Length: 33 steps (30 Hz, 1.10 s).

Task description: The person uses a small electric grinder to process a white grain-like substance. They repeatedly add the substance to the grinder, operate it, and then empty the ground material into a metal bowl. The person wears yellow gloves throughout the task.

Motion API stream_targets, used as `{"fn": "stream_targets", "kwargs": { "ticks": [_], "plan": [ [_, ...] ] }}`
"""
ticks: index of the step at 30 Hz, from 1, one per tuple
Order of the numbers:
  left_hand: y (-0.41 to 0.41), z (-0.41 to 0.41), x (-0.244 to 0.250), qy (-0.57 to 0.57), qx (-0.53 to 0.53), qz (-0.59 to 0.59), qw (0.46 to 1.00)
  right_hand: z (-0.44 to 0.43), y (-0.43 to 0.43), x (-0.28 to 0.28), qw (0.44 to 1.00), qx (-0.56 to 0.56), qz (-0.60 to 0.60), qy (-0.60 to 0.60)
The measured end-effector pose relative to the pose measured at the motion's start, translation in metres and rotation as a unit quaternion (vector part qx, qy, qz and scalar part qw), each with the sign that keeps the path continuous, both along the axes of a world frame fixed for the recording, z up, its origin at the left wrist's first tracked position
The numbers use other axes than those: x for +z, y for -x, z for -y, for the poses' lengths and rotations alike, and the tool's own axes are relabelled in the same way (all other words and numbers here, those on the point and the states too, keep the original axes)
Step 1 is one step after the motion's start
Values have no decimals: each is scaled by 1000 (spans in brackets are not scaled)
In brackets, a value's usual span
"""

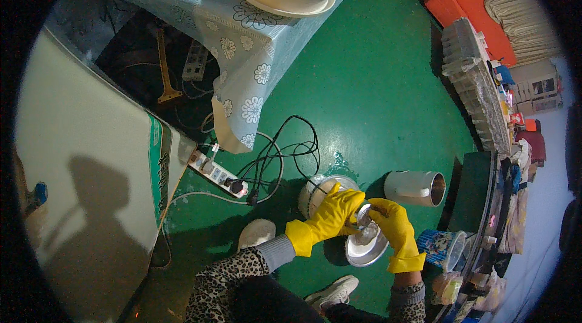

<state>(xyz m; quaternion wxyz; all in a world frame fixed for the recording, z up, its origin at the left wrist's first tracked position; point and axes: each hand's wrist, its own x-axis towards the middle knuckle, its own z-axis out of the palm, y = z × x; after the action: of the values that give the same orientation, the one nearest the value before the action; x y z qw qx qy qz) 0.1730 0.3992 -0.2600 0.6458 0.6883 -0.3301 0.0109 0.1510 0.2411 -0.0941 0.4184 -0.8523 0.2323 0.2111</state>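
Note:
Both of my hands wear yellow rubber gloves and meet low over the green floor. My left hand (336, 208) is closed around a small shiny cup-like piece (363, 216), whose exact kind I cannot tell. The fingers of my right hand (393, 224) grip the same piece from the other side. Just below it is a round silver-and-white lid or dish (369, 250), partly covered by my gloves. Behind my left hand stands a pale round pot-like appliance (305, 200) with a metal rim, partly hidden; a black cord runs toward it.
A white handled vessel (404, 188) is on the floor to the right. Left lies a power strip (217, 174) with plugs and looped black cables (313, 134). Stacked cream basins (284, 2) rest on a cloth-covered table (182, 0). A blue patterned basket (436, 248) and a wet patch (338, 164) are nearby.

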Motion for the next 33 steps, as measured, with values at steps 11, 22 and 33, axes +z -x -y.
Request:
{"fn": "stream_targets", "kwargs": {
  "ticks": [11, 22, 33],
  "plan": [
    [0, 1, -2, -21, -13, -3, 1000, 14, 9, -15, 999, 19, 18, 30],
    [2, 2, -8, -16, -33, -14, 999, 14, 9, -15, 999, 22, 20, 18],
    [2, 4, -11, -34, -45, -21, 998, 12, 9, -14, 999, 26, 31, 29]
  ]
}}
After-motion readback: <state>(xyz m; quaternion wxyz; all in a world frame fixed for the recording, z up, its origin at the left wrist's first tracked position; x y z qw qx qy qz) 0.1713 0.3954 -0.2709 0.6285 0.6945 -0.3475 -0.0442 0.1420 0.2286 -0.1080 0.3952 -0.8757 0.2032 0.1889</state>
